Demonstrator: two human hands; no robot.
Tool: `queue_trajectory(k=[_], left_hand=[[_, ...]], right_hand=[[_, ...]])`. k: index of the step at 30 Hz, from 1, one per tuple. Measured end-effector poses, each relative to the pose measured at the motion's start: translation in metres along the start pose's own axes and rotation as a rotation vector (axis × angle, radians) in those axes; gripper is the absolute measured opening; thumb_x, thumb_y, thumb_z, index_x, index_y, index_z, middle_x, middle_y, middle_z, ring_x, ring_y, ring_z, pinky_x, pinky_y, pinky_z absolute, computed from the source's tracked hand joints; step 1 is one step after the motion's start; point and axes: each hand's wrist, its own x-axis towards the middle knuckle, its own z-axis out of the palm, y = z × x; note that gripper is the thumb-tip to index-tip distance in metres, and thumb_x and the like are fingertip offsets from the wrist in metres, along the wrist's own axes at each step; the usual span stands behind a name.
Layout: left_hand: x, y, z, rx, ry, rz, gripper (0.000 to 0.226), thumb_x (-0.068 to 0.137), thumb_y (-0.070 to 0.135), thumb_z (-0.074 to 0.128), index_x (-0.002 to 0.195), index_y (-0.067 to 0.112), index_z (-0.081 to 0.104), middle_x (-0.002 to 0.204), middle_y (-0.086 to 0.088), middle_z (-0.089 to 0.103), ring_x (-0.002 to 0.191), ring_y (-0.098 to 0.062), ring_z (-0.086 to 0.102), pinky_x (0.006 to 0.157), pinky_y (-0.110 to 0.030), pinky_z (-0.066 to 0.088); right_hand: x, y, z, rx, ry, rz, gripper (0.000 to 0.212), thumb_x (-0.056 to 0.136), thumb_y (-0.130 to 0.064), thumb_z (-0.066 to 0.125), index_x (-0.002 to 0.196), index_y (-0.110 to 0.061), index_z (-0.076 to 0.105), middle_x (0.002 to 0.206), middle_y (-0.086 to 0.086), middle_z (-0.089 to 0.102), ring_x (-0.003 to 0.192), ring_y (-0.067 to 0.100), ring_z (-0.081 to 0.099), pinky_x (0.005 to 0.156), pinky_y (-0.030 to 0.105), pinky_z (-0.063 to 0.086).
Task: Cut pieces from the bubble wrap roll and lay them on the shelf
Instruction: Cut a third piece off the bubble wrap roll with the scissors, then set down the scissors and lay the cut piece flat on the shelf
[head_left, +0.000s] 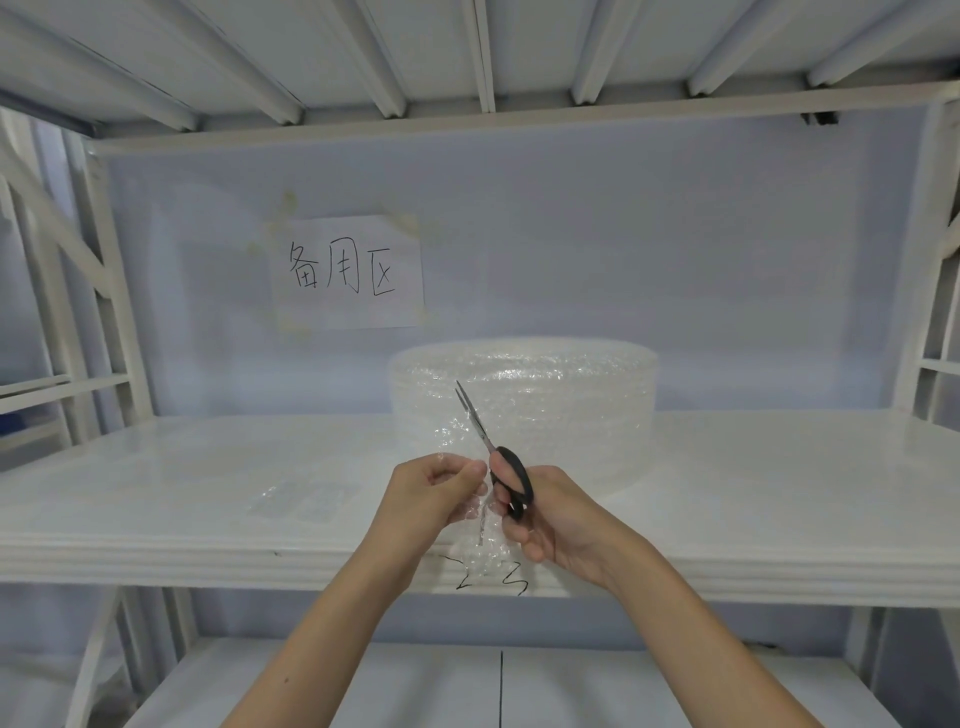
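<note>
A wide roll of clear bubble wrap (561, 400) stands on the white shelf (208, 467), right of centre. A loose strip (483, 525) runs from the roll toward me over the shelf's front edge. My left hand (426, 499) pinches that strip on its left side. My right hand (550, 519) grips black-handled scissors (493, 457), blades nearly closed and pointing up and away along the strip. A cut piece of bubble wrap (301, 500) lies flat on the shelf, left of my hands.
A paper sign with handwritten characters (347, 271) is taped to the back wall. White frame posts stand at the left (104, 291) and right (930, 291). A lower shelf (467, 686) lies beneath, and ribbed shelf beams run overhead.
</note>
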Motion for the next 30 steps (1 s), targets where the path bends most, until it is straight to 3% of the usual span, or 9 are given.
queue_trajectory(k=[8,12,17,20,23,26,28,30], left_hand=[[-0.009,-0.011,-0.001,-0.001,0.042,-0.028,0.015,0.091,0.016,0.065,0.085,0.004,0.073,0.066,0.003,0.067,0.059,-0.011,0.056,0.059,-0.022,0.049],[-0.006,-0.007,-0.005,-0.166,0.078,-0.054,0.012,0.091,0.019,0.066,0.089,0.009,0.072,0.076,0.0,0.068,0.063,-0.012,0.06,0.063,-0.021,0.054],[-0.003,0.007,0.005,-0.263,0.1,-0.04,0.007,0.089,0.019,0.068,0.088,0.015,0.073,0.082,0.004,0.069,0.067,-0.01,0.061,0.069,-0.023,0.055],[-0.003,0.012,0.009,-0.231,0.094,-0.008,0.008,0.09,0.02,0.068,0.088,0.014,0.073,0.083,0.003,0.067,0.067,-0.011,0.06,0.07,-0.025,0.054],[-0.003,0.014,0.014,-0.196,0.085,0.022,0.011,0.088,0.02,0.07,0.079,0.013,0.072,0.078,0.001,0.065,0.068,-0.011,0.059,0.07,-0.027,0.053],[-0.003,0.015,0.023,-0.165,0.072,0.059,0.017,0.087,0.018,0.071,0.071,0.014,0.071,0.07,0.005,0.064,0.067,-0.011,0.059,0.066,-0.025,0.051],[-0.005,0.017,0.027,-0.14,0.063,0.084,0.018,0.087,0.016,0.07,0.07,0.012,0.069,0.07,0.004,0.063,0.067,-0.011,0.058,0.065,-0.023,0.051],[-0.006,0.019,0.03,-0.11,0.05,0.111,0.018,0.087,0.014,0.069,0.07,0.01,0.068,0.07,0.002,0.062,0.063,-0.01,0.057,0.065,-0.02,0.051]], right_hand=[[0.0,-0.004,-0.001,-0.061,0.016,-0.029,0.043,0.081,-0.05,0.066,0.067,-0.011,0.056,0.068,0.002,0.051,0.04,0.012,0.044,0.035,0.021,0.038],[-0.015,-0.013,0.005,-0.059,-0.02,-0.127,0.052,0.069,-0.055,0.068,0.077,-0.004,0.069,0.079,0.007,0.068,0.041,0.017,0.057,0.038,0.023,0.046],[-0.038,-0.028,-0.016,-0.138,0.375,-0.294,0.036,0.085,-0.037,0.065,0.092,-0.003,0.073,0.1,0.008,0.075,0.06,0.02,0.072,0.041,0.023,0.052],[-0.052,-0.03,-0.056,-0.357,0.633,-0.263,0.033,0.086,-0.034,0.07,0.081,-0.001,0.074,0.09,0.011,0.073,0.066,0.021,0.075,0.049,0.028,0.057],[-0.06,-0.023,-0.091,-0.592,0.832,-0.133,0.049,0.084,-0.039,0.069,0.069,0.007,0.07,0.071,0.015,0.072,0.054,0.025,0.072,0.053,0.034,0.061],[-0.062,-0.013,-0.114,-0.846,0.953,0.024,0.053,0.084,-0.041,0.06,0.059,0.006,0.058,0.061,0.017,0.066,0.051,0.035,0.062,0.051,0.036,0.053],[-0.062,-0.007,-0.119,-1.022,0.964,0.121,0.048,0.084,-0.043,0.057,0.057,-0.004,0.048,0.065,0.013,0.059,0.06,0.033,0.055,0.05,0.032,0.039],[-0.06,-0.002,-0.12,-1.137,0.946,0.199,0.041,0.086,-0.041,0.054,0.062,-0.008,0.049,0.069,0.01,0.055,0.069,0.033,0.053,0.055,0.032,0.037]])
